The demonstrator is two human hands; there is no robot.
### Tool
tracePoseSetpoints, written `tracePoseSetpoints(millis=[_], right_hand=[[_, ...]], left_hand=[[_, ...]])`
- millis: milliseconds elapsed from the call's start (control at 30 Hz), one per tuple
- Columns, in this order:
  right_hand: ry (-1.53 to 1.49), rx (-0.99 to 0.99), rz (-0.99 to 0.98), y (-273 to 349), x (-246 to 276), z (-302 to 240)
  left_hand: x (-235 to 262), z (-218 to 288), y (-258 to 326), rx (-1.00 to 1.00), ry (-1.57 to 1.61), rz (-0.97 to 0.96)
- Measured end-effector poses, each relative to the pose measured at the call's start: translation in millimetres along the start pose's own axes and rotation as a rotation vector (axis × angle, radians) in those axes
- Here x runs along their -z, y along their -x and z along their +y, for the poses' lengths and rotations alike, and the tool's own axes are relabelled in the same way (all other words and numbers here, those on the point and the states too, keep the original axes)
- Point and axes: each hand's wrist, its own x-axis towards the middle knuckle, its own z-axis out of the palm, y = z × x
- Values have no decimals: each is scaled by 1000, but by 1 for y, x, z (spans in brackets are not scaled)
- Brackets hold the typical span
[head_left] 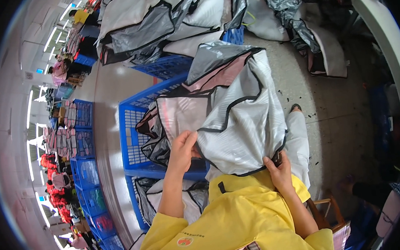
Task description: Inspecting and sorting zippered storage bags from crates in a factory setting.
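Observation:
A silver, foil-like fabric piece with black binding (247, 117) lies spread over my lap, its upper part reaching toward the blue crate. My left hand (182, 150) pinches its black-bound left edge between thumb and fingers. At the lower right corner, my right hand (280, 171) grips the same piece, thumb on top and fingers mostly hidden behind the edge. Beyond my left hand, pale pink and silver fabric pieces (187, 112) with black edging lie in the blue plastic crate (128, 129).
More silver pieces (144, 34) are heaped over another blue crate (160, 69) ahead, and others (326, 48) lie on the floor at far right. Near my left side stands a crate (139, 211) of similar pieces. Stacked blue crates (84, 171) line the far left; a wooden chair (326, 209) is at my right.

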Motion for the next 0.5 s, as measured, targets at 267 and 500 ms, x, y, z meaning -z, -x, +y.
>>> tracePoseSetpoints(millis=[267,500], right_hand=[[50,16,-10,-5,2,22],[133,-59,-37,-2,28,8]], left_hand=[[-50,30,1,-667,-1151,31],[-76,24,-7,-853,-1115,-12]])
